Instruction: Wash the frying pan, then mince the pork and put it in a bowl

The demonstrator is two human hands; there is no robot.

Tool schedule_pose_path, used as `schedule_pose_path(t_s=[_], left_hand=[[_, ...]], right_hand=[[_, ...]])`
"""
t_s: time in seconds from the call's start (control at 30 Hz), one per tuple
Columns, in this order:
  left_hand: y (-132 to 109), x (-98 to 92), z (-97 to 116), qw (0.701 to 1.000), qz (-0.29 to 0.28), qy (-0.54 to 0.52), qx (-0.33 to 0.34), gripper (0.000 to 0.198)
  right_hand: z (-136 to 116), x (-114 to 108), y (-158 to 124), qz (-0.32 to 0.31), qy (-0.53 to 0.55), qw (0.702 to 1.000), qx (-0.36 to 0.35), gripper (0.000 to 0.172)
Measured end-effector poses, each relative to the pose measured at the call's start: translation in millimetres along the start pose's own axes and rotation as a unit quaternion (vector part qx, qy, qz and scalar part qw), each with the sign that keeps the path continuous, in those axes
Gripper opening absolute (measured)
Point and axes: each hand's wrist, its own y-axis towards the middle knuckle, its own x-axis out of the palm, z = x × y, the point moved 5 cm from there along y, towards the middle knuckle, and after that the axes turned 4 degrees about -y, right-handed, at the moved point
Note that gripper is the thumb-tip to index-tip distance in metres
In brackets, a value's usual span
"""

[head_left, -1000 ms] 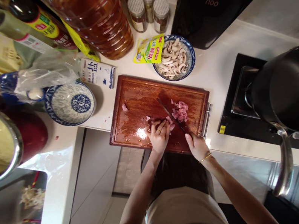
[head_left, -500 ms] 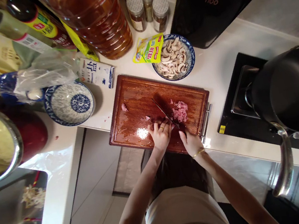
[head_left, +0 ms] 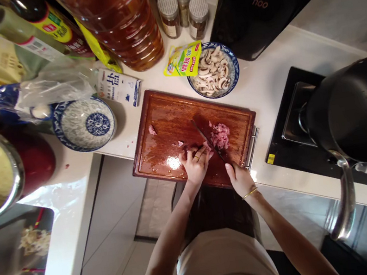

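Observation:
On a wet wooden cutting board (head_left: 162, 117), my right hand (head_left: 241, 179) grips the handle of a kitchen knife (head_left: 207, 140), its blade angled up and to the left. My left hand (head_left: 195, 163), with a ring on one finger, presses its bent fingers on a piece of raw meat (head_left: 208, 148) just left of the blade. Right of the knife lies a small heap of chopped pink meat (head_left: 220, 136). A scrap of meat (head_left: 152, 130) rests at the board's left, and smaller bits lie near my left fingers.
Behind the board stand a bowl of sliced mushrooms (head_left: 213, 74) and a yellow seasoning packet (head_left: 184, 60). A patterned bowl (head_left: 85, 126) and a salt packet (head_left: 118, 86) sit to the left. At right, a black pan (head_left: 355, 111) rests on the stove, its handle jutting past the counter edge.
My right hand has moved slightly right with the knife, and the blade now stands a little apart from my left fingers. My left hand stays nearly in place on the meat.

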Motion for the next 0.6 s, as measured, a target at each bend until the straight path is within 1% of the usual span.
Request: schedule_pose_path(t_s=[0.13, 0.23, 0.37, 0.47, 0.6], left_hand=[[-1, 3.7, 1, 1.000, 0.008, -0.006, -0.020, 0.014], [-1, 6.0, 0, 0.999, 0.012, -0.008, -0.031, 0.012], [-1, 8.2, -1, 0.999, -0.005, -0.011, -0.033, 0.013], [-1, 8.4, -2, 0.999, -0.016, -0.010, -0.034, 0.014], [-4, 9.2, -2, 0.999, -0.024, -0.009, -0.045, 0.014]], right_hand=[[1, 7, -6, -0.029, -0.012, 0.999, 0.016, 0.054], [5, 7, -10, -0.023, 0.008, 1.000, 0.015, 0.052], [7, 6, -12, -0.017, 0.021, 1.000, 0.005, 0.050], [-4, 8, 0, -0.017, -0.008, 1.000, 0.003, 0.049], [-19, 16, 21, -0.055, -0.064, 0.995, 0.060, 0.051]])
